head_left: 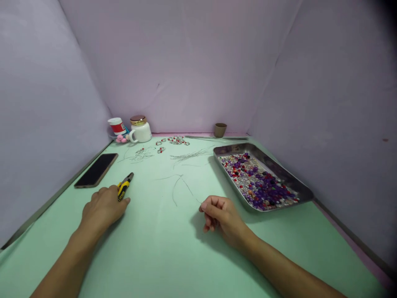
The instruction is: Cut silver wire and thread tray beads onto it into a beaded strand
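One pliers (125, 187) (yellow-handled), one left hand (104, 206) gripping, one right hand (221, 214) pinching wire (182, 186)

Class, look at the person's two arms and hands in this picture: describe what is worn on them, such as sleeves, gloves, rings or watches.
Nothing is worn. The left hand and right hand are bare, with no gloves, and no rings or watch show. Both forearms are uncovered right to the picture's lower edge, so no sleeve shows.

Left hand (104, 206) on pliers (124, 187); right hand (221, 214) pinching wire (182, 186).
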`<state>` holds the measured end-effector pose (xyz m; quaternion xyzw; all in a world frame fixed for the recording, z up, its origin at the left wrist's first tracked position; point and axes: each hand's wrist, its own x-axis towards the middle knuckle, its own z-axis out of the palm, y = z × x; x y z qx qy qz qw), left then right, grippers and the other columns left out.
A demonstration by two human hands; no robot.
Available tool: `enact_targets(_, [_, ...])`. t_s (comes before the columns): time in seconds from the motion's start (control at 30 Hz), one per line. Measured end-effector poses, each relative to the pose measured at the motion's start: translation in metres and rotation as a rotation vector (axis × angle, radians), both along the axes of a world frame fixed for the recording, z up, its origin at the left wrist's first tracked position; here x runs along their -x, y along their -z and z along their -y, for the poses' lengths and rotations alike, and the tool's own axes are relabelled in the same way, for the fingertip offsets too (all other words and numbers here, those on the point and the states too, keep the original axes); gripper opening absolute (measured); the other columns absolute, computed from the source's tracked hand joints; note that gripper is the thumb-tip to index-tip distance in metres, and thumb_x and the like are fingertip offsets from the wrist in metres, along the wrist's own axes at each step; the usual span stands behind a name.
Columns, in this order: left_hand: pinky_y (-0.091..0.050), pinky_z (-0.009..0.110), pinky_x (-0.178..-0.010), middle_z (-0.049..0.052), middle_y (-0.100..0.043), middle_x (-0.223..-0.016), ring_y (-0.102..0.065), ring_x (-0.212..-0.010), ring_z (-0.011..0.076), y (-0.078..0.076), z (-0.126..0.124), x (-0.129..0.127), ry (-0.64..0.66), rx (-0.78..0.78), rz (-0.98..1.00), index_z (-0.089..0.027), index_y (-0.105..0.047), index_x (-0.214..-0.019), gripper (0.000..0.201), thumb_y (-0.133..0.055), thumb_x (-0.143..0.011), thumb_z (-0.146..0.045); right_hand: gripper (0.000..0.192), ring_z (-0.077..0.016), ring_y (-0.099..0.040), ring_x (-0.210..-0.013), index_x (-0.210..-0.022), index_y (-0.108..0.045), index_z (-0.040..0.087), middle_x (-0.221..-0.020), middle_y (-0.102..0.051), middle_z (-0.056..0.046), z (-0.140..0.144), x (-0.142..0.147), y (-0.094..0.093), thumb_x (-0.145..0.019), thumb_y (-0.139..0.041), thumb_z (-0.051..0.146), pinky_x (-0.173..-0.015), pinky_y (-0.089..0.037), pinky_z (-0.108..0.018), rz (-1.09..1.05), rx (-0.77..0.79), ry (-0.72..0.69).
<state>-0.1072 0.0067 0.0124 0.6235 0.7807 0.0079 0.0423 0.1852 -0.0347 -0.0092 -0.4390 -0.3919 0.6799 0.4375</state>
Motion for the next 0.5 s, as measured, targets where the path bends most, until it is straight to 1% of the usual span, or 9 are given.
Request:
enact_targets(0.07, [-0.038,0.05,-0.064,0.024,-0.053,-0.097,-0.047,-0.094,0.0445,-0.003,0.004,-0.012,0.016,-0.096,-0.028,-0.013,-0.056,-0.091,0.04,-0.04,-0.072,-0.046,0.022,-0.0077,-0.048,-0.033,-0.057,-0.052,0.014,-0.037,-0.051,0.004,0.002,0.002,-0.001,-0.062,-0.063,0.032,-0.033,-0.031,-0.017,0.055,0.003,-0.013])
enact_targets(0.13, [-0.036,0.053,-0.075,0.022,-0.051,-0.107,-0.042,-0.102,0.0431,-0.007,0.011,-0.03,0.037,-0.27,0.045,-0.013,-0.056,-0.098,0.041,-0.042,-0.073,-0.042,0.023,-0.0081,-0.047,-0.032,-0.057,-0.052,0.015,-0.037,-0.051,0.004,0.004,0.005,-0.001,-0.062,-0.062,0.034,-0.033,-0.03,-0.017,0.099,-0.002,-0.03])
enact_targets(0.2, [-0.038,0.044,-0.081,0.018,-0.051,-0.11,-0.047,-0.101,0.0332,-0.011,0.02,-0.053,0.089,-0.444,0.334,-0.012,-0.056,-0.098,0.037,-0.045,-0.074,-0.038,0.023,-0.008,-0.045,-0.032,-0.058,-0.051,0.015,-0.037,-0.05,0.004,0.006,0.008,0.0,-0.064,-0.061,0.035,-0.034,-0.03,-0.018,0.163,-0.029,-0.058])
enact_targets(0.23, [-0.041,0.039,-0.077,0.014,-0.056,-0.101,-0.053,-0.09,0.0264,-0.011,0.025,-0.066,0.11,-0.42,0.574,-0.013,-0.057,-0.094,0.034,-0.047,-0.074,-0.038,0.022,-0.0076,-0.044,-0.032,-0.058,-0.05,0.015,-0.037,-0.05,0.004,0.007,0.01,0.001,-0.065,-0.06,0.035,-0.034,-0.03,-0.018,0.205,-0.047,-0.078])
enact_targets(0.27, [-0.044,0.035,-0.07,0.011,-0.06,-0.087,-0.056,-0.075,0.0209,-0.011,0.029,-0.078,0.114,-0.295,0.816,-0.012,-0.058,-0.091,0.033,-0.05,-0.073,-0.038,0.022,-0.0071,-0.042,-0.032,-0.057,-0.05,0.016,-0.037,-0.049,0.004,0.009,0.011,0.003,-0.066,-0.059,0.034,-0.035,-0.03,-0.018,0.251,-0.069,-0.099])
enact_targets(0.3, [-0.044,0.032,-0.06,0.008,-0.061,-0.078,-0.055,-0.061,0.0163,-0.009,0.034,-0.089,0.126,-0.136,1.04,-0.012,-0.057,-0.093,0.034,-0.05,-0.073,-0.039,0.022,-0.0065,-0.039,-0.032,-0.057,-0.05,0.016,-0.037,-0.049,0.004,0.011,0.013,0.004,-0.067,-0.057,0.033,-0.035,-0.029,-0.019,0.296,-0.096,-0.123])
enact_targets(0.37, [-0.039,0.025,-0.044,0.004,-0.06,-0.074,-0.048,-0.046,0.0095,-0.002,0.04,-0.108,0.128,0.01,1.406,-0.012,-0.056,-0.094,0.034,-0.051,-0.073,-0.038,0.022,-0.0058,-0.036,-0.034,-0.055,-0.05,0.016,-0.038,-0.048,0.004,0.014,0.016,0.007,-0.069,-0.056,0.032,-0.036,-0.028,-0.019,0.377,-0.168,-0.167])
enact_targets(0.43, [-0.033,0.021,-0.037,0.001,-0.056,-0.058,-0.043,-0.039,0.0073,0.007,0.044,-0.118,0.127,0.091,1.507,-0.012,-0.057,-0.077,0.028,-0.054,-0.072,-0.039,0.021,-0.0061,-0.035,-0.036,-0.056,-0.051,0.016,-0.04,-0.048,0.004,0.017,0.017,0.009,-0.07,-0.054,0.031,-0.037,-0.027,-0.019,0.428,-0.239,-0.199])
enact_targets(0.5, [-0.027,0.02,-0.034,-0.003,-0.049,-0.041,-0.036,-0.032,0.0058,0.014,0.046,-0.122,0.144,0.127,1.445,-0.013,-0.054,-0.061,0.032,-0.052,-0.072,-0.043,0.021,-0.0067,-0.036,-0.037,-0.057,-0.053,0.016,-0.042,-0.047,0.004,0.018,0.018,0.009,-0.072,-0.053,0.03,-0.038,-0.026,-0.02,0.447,-0.278,-0.222])
